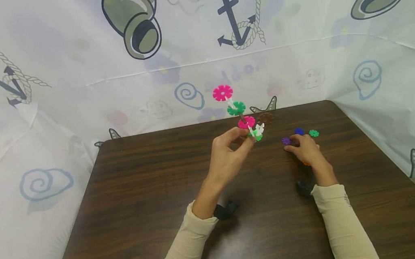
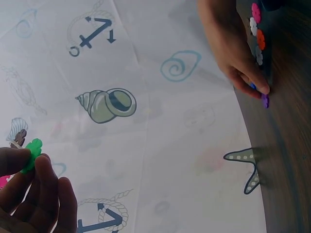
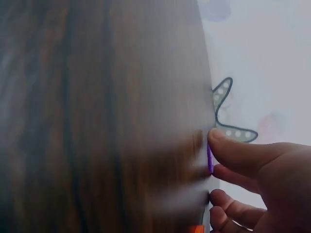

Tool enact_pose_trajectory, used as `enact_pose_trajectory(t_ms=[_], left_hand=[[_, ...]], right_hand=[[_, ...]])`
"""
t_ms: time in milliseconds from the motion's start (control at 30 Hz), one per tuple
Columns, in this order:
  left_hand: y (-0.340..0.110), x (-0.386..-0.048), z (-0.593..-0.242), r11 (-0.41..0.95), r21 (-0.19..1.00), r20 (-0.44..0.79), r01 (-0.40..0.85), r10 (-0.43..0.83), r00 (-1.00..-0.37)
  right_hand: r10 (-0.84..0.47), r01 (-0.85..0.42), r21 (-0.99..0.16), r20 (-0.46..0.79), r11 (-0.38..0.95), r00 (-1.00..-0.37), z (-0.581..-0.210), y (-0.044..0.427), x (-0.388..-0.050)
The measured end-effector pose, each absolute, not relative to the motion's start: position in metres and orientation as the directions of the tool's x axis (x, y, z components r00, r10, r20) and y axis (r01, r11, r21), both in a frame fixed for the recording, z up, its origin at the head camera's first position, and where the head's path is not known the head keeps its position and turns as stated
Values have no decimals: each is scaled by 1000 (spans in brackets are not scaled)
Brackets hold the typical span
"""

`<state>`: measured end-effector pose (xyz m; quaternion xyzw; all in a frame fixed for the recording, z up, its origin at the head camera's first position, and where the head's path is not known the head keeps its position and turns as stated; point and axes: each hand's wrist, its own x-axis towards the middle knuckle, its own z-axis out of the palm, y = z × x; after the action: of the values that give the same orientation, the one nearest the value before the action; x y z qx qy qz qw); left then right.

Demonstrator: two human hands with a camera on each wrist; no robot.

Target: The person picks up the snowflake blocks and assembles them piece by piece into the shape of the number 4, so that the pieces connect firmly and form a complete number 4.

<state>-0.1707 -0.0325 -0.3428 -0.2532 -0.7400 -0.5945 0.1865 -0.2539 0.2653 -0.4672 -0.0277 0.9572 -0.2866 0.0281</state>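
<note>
A chain of interlocking plastic flower discs [image 1: 236, 108], pink, green, brown and white, rises in the air above the table. My left hand [image 1: 229, 155] pinches its lower end at a bright green disc [image 2: 33, 154], finger and thumb on either side. A white disc [image 1: 260, 129] sits beside that green one. Over the table's right side, my right hand [image 1: 307, 150] pinches a purple flower disc [image 3: 210, 158] between thumb and forefinger. Around it lie a blue disc [image 1: 298, 131] and a green disc [image 1: 314, 133]. An orange disc [image 2: 261, 39] is mostly hidden under that hand in the head view.
The dark wooden table [image 1: 143, 191] ends at a white patterned cloth [image 1: 92, 102] at the back and sides. More loose discs, among them pink [image 2: 256, 13] and white [image 2: 253, 26], lie in a row near my right hand. Dark wrist straps show on both wrists.
</note>
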Motion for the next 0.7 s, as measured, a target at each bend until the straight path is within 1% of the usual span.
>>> enact_pose_trajectory(t_ms=[133, 467, 700], left_hand=[[-32, -170, -343, 165, 786, 575, 595, 157, -803], [-32, -170, -343, 170, 786, 572, 594, 164, -804], [-32, -170, -343, 172, 789, 568, 590, 162, -807]], right_hand=[[-76, -55, -550, -17, 834, -997, -470, 261, -256], [-35, -26, -527, -6, 849, -999, -469, 251, -260], [-24, -3, -544, -31, 839, -999, -468, 249, -261]])
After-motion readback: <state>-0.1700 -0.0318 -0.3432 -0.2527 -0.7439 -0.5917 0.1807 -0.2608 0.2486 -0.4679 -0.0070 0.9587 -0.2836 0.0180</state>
